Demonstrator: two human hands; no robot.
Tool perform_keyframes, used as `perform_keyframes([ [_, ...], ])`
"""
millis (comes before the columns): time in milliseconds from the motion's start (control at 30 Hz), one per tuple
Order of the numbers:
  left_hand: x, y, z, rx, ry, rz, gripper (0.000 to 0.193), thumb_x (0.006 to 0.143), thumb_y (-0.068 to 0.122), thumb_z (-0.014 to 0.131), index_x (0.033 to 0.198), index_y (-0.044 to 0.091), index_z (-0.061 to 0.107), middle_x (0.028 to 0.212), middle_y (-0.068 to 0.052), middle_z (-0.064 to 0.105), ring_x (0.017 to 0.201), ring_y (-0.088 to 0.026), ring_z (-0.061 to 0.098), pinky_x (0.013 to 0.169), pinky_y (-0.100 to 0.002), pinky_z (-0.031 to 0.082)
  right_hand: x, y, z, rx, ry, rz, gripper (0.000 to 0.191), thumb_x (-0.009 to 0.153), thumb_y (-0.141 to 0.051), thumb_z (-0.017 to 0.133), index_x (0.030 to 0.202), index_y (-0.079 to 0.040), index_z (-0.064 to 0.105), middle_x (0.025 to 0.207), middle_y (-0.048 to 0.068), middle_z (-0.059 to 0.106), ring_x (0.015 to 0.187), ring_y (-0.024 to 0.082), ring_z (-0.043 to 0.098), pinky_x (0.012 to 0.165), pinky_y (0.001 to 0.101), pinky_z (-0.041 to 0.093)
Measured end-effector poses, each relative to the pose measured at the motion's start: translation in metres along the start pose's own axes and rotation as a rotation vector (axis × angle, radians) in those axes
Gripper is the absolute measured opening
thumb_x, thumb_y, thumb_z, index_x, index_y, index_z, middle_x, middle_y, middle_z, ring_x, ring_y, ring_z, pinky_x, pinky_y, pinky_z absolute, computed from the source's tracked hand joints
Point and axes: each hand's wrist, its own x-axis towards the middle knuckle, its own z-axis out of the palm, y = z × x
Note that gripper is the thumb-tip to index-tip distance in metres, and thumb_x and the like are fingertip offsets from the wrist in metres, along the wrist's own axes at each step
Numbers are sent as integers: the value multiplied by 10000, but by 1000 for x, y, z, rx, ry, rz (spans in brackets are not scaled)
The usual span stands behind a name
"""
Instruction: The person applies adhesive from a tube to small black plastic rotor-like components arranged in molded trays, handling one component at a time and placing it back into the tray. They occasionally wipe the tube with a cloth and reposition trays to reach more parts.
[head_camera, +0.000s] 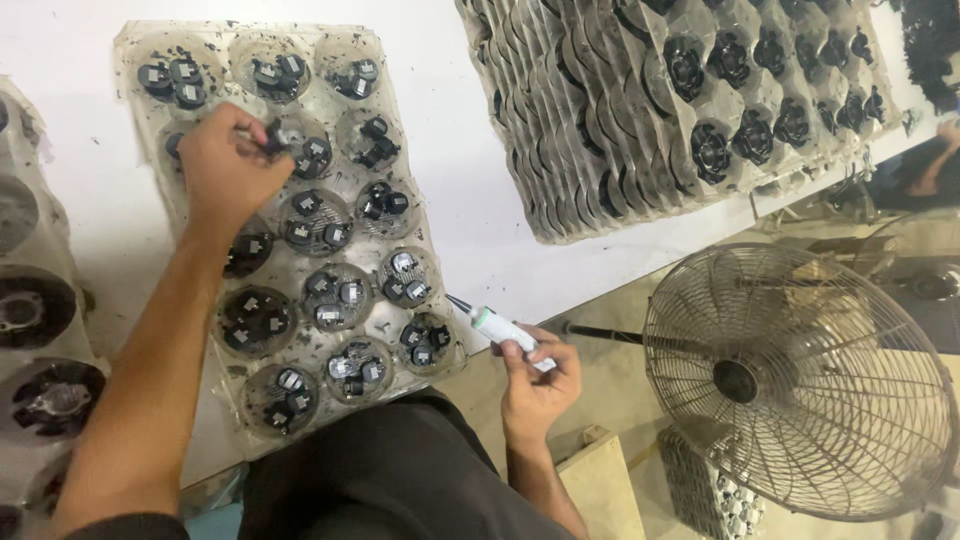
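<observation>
Left hand (228, 165) pinches a small black part (272, 135) over the clear tray (140, 60); right hand (538, 380) grips a white tube (505, 330) beside a fan (800, 380).

Bare forearms, no sleeves or gloves; dark trousers (390, 470) cover the lap.

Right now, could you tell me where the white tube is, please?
The white tube is in the right hand, just off the table edge, right of the clear tray.
</observation>
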Motion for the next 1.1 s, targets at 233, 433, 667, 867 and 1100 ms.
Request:
perform_keyframes([
  [233,-134,77,-20,-755,53,-265,523,793,-184,719,1188,50,469,1178,-160,699,1119,-212,715,913,-302,626,-6,20,49,149,-142,52,311,890,156,724,966,-39,494,1210,236,659,1068,244,676,906,365,599],
  [433,-190,125,-50,-759,11,-93,447,773,-192,749,1166,-22,620,1272,-129,684,1156,-193,678,976,-318,598,-30,-2,78,-88,-280,-293,344,850,153,756,882,-71,497,1094,206,710,1036,258,714,853,381,606],
  [667,-218,154,-72,-601,62,-79,448,832,-171,742,1243,-13,656,1223,-143,732,1058,-184,740,926,-312,627,-43,-36,96,-139,-364,-532,381,757,172,759,785,-98,491,1010,149,717,1017,297,699,838,392,600],
  [867,-196,110,-66,-627,177,-4,379,800,-194,711,1142,-36,665,1272,-128,641,1093,-198,726,975,-328,647,-37,-32,95,-88,-280,-455,385,808,173,750,839,-91,473,1021,139,706,996,274,688,858,381,572],
  [1100,-82,-26,-45,-378,164,-353,452,750,-50,852,1171,30,709,1063,-101,744,903,-151,728,772,-248,613,-16,-10,62,-50,-144,-303,365,869,122,769,892,-89,472,1044,119,670,1072,271,669,975,397,545],
])
